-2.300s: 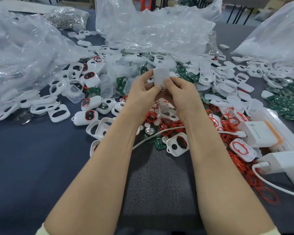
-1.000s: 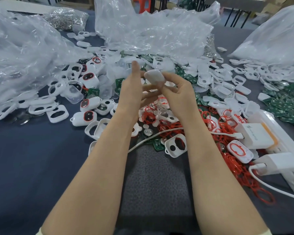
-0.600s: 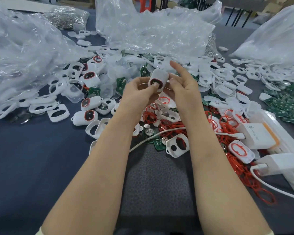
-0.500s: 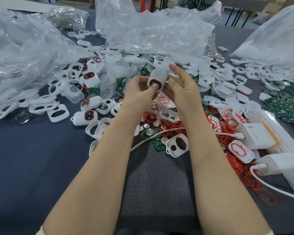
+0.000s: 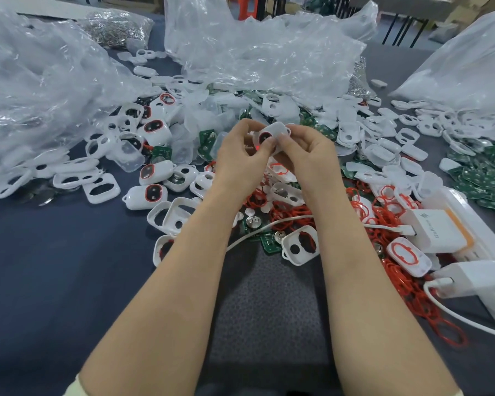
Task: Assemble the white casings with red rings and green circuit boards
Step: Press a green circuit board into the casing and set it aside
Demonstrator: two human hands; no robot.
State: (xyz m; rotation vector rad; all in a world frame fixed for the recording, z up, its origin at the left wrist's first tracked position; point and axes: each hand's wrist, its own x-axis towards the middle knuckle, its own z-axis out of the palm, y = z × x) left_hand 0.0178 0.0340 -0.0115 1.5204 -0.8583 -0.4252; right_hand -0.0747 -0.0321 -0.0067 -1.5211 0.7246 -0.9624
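Loose red rings point(image 5: 254, 200) lie beneath my wrists. My left hand point(image 5: 237, 155) and right hand point(image 5: 309, 155) both pinch the white casing point(image 5: 277, 131) between curled fingertips; I'd squeeze evenly round its edges. Green circuit boards point(image 5: 207, 138) lie just beyond.

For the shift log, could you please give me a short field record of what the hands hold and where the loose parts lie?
held item: white plastic casing with red-ringed window, raised above the table
left hand: pinches the casing's left end
right hand: grips its right end
loose red rubber rings: heaped right of the forearms
green circuit boards: piled at far right
other ringed white casing: lying left of the arms
clear plastic bags: behind the parts
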